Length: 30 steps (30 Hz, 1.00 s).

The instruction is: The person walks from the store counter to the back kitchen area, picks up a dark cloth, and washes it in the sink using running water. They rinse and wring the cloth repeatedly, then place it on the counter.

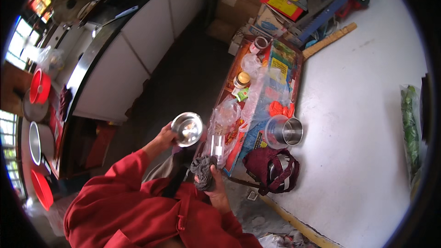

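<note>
A shiny round metal bowl (188,129) is in my left hand (167,135), gripped at its left side with the hollow facing up. My right hand (216,183) closes around a bunched dark grey cloth (203,171), low in front of my red garment. Bowl and cloth are apart. Just beyond the cloth, a clear drinking glass or jar (217,145) lies among crumpled plastic bags (227,112) on a low table (297,72). To the right of my right hand sits a maroon cloth bag (256,162) with a metal container (279,165) partly showing inside.
The table also bears a steel cup (293,131) in a clear plastic tub (273,131), an orange bag (279,109) and a gold-lidded jar (242,80). A counter (113,75) with red basins (40,86) runs along the left. Cardboard boxes (236,5) stack at the far end.
</note>
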Tool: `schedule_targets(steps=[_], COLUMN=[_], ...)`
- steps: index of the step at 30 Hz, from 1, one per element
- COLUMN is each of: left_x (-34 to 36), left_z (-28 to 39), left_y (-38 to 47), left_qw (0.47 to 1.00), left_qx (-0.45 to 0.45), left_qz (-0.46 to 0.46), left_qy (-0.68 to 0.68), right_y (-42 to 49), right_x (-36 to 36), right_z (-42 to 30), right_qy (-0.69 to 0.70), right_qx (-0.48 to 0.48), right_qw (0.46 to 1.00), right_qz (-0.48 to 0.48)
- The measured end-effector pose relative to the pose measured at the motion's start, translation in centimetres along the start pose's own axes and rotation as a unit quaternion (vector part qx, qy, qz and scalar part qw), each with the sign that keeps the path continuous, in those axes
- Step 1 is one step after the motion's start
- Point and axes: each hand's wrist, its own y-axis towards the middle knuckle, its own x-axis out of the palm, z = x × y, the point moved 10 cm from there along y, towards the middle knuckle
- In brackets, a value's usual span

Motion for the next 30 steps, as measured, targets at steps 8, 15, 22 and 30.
schedule_targets(steps=[8, 15, 22, 30], left_x=[20.6, 37.9, 41.4, 43.2], left_z=[7.2, 9.5, 9.5, 6.9], left_y=[15.4, 21.7, 26.3, 25.4], left_qw=[0.995, 0.99, 0.887, 0.953], left_qx=[0.038, 0.084, 0.222, 0.128], left_qz=[-0.093, -0.111, 0.118, -0.014], left_qy=[0.003, -0.015, 0.386, 0.274], right_y=[-5.7, -7.5, -9.4, -5.2], right_x=[-1.4, -6.1, -10.7, -10.1], right_z=[-2.4, -3.8, -2.6, -6.6], right_qy=[-0.038, -0.039, -0.133, -0.067], right_qx=[-0.028, -0.044, -0.094, -0.018], right_qw=[0.99, 0.984, 0.973, 0.979], right_qz=[0.136, 0.171, 0.161, 0.191])
